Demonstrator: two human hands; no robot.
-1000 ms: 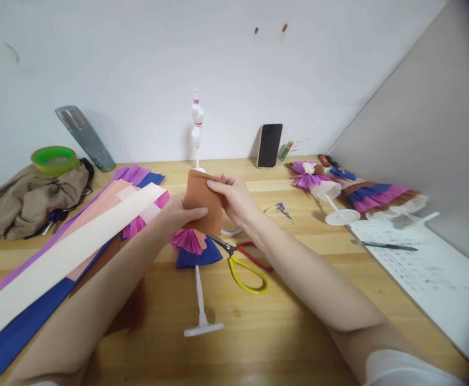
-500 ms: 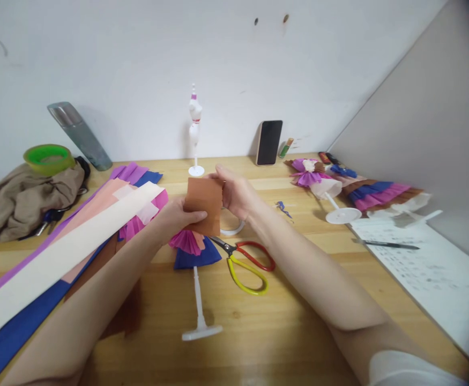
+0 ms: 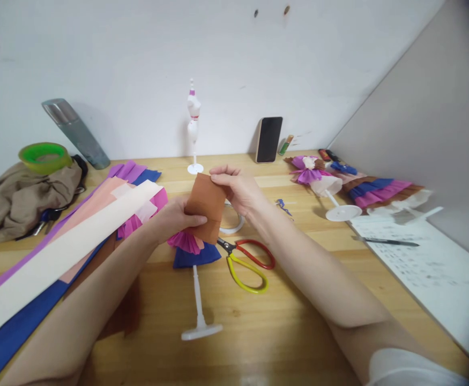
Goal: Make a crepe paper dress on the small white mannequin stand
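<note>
A rectangle of brown crepe paper (image 3: 206, 206) is held up over the middle of the table. My left hand (image 3: 175, 219) pinches its left edge, thumb lying across the front. At its upper right corner, my right hand (image 3: 238, 188) grips the paper between thumb and fingers. Below it lies a small mannequin on a white stand (image 3: 198, 300), dressed in a pink and blue paper skirt (image 3: 196, 256); the paper and hands hide its upper part. Scissors (image 3: 248, 262) with one red and one yellow handle lie beside the skirt. A white ring-shaped roll (image 3: 231, 229) shows partly behind the paper.
Coloured paper strips (image 3: 69, 241) cover the left side, near a brown cloth (image 3: 25, 195), green tape (image 3: 45, 155) and a bottle (image 3: 77, 134). A bare mannequin (image 3: 193, 123) and a phone (image 3: 269, 140) stand behind. Dressed mannequins (image 3: 382, 195) and a pen (image 3: 391, 243) on paper lie right.
The brown paper has tilted, its top leaning right. My right hand has shifted its fingers onto the upper right corner; my left hand keeps its pinch.
</note>
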